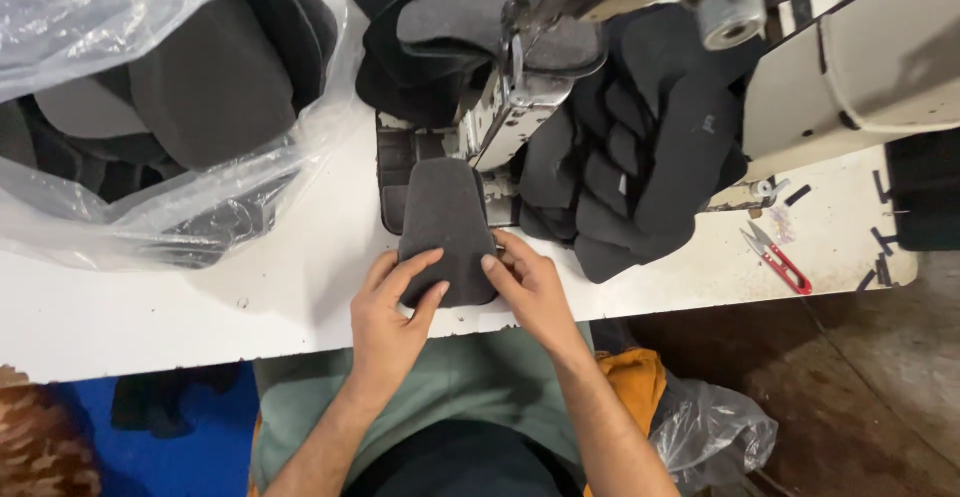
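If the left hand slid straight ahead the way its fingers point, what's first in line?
Left hand already touches the grey felt piece; beyond it, probably the sewing machine's foot, though depth is unclear.

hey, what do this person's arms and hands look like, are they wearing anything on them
Both forearms are bare, with no sleeves in view. The left hand and right hand wear no gloves, and no rings, watch or bracelet show. A pale green shirt covers the torso.

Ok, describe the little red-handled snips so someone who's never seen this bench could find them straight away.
Start at the cream sewing machine on the white table. Just below its body, near the table's right front edge, lie the thread snips. They are the only red thing there, apart from the heap of dark fabric pieces.
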